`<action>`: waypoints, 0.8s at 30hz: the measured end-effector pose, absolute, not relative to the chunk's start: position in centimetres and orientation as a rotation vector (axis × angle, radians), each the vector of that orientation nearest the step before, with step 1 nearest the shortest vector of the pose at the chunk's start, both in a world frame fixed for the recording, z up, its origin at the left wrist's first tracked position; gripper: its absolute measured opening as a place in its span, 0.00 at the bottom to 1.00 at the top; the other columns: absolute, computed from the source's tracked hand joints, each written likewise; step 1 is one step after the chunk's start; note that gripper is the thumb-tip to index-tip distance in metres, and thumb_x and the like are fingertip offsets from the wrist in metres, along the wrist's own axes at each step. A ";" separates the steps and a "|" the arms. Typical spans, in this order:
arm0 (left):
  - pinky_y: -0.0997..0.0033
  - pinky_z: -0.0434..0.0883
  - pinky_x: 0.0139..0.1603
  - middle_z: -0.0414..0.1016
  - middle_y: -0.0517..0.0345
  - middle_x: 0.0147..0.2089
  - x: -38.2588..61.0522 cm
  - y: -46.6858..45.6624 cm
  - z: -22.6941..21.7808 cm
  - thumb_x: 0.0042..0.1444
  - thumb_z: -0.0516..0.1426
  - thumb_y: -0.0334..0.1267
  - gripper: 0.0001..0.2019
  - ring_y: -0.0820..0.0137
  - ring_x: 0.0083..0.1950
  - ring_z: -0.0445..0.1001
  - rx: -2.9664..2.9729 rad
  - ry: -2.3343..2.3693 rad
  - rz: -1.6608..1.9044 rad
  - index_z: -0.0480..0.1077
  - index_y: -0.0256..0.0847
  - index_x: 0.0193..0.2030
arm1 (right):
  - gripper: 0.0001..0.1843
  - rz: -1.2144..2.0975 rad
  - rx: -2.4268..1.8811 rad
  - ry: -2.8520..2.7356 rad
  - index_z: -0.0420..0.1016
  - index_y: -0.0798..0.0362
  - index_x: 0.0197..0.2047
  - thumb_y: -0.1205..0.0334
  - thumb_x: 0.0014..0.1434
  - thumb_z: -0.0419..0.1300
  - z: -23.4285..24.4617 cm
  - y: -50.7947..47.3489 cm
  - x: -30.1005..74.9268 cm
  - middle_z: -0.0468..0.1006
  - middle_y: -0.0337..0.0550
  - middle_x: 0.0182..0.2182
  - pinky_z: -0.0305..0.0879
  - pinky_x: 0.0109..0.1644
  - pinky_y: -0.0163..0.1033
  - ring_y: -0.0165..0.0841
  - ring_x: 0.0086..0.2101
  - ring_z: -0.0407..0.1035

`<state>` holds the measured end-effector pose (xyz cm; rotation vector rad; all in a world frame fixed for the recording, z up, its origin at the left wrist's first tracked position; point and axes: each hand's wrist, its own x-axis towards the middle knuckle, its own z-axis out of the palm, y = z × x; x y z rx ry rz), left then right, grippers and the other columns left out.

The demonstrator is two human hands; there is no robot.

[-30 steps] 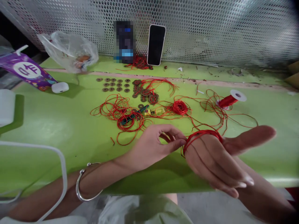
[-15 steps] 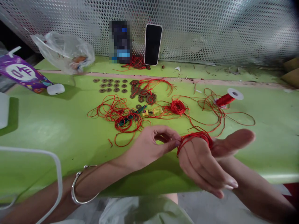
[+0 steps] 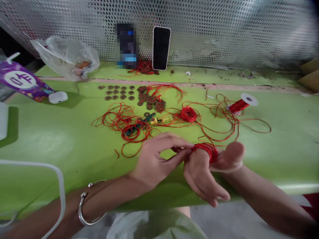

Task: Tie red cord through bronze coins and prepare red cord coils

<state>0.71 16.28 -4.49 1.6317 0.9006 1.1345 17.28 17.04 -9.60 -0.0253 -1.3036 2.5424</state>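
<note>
My right hand (image 3: 206, 172) is held flat over the table's front edge, fingers stretched out and pointing down toward me, thumb out to the right. A coil of red cord (image 3: 208, 150) is wound around its four fingers near the knuckles. My left hand (image 3: 156, 157) reaches in from the left and pinches that cord at the coil's left side with thumb and fingers. A strand runs from the coil back to the red spool (image 3: 241, 104) on the table. A silver bangle (image 3: 86, 207) sits on my left wrist.
On the green table (image 3: 50, 139) lie tangled red cord (image 3: 127, 121), a small red coil (image 3: 188, 114), rows of round coins (image 3: 118, 92) and a coin pile (image 3: 152, 99). A phone (image 3: 161, 48) leans on the perforated metal wall. Plastic bag (image 3: 66, 56), purple packet (image 3: 21, 81) and white earbud case (image 3: 57, 97) sit left.
My right hand has drawn in to the left and nearer me, its thumb folding in. My left hand's pinch has tightened on the cord coil.
</note>
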 end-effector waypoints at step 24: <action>0.65 0.67 0.54 0.75 0.54 0.50 0.5 17.0 -5.3 0.65 0.49 0.35 0.13 0.66 0.50 0.73 1.740 0.853 0.536 0.69 0.41 0.52 | 0.33 2.112 0.058 -0.722 0.60 0.52 0.23 0.35 0.64 0.37 -4.1 19.4 18.0 0.56 0.30 0.12 0.66 0.29 0.31 0.24 0.14 0.55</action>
